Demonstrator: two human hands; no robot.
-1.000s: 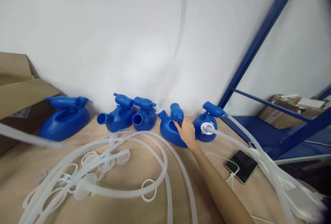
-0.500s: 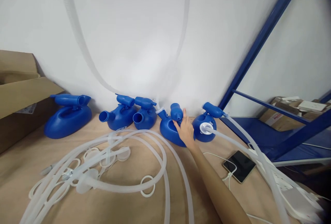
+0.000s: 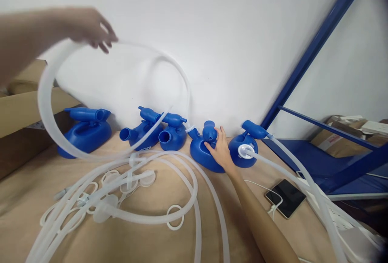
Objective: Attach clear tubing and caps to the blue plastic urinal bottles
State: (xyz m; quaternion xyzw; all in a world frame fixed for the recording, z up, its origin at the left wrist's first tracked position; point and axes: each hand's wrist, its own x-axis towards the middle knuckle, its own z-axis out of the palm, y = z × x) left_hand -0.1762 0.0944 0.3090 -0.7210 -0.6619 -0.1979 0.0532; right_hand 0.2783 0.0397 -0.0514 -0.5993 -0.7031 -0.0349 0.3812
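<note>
In the upper left, my left hand (image 3: 91, 28), slightly blurred, has its fingers closed on a clear plastic tube (image 3: 184, 79). From that hand the tube curves right and down to the white cap on the neck of a blue urinal bottle (image 3: 198, 151); its other side hangs in a big loop on the left. My right hand (image 3: 222, 149) grips this bottle at its top, beside the short blue funnel piece (image 3: 209, 130). Just right of it stands another blue bottle (image 3: 235, 149) with a white cap and tube fitted.
More blue bottles (image 3: 87, 135) line the wall to the left, near a cardboard box (image 3: 18, 133). Coiled tubing (image 3: 151, 218) and white rings (image 3: 175, 217) lie in front. A phone (image 3: 285, 198), a power strip (image 3: 339, 220) and a blue rack (image 3: 315, 40) are at the right.
My left hand has come into view at the upper left with the tube, whose loop now hangs lower, in front of the left bottles. My right hand stays on its bottle.
</note>
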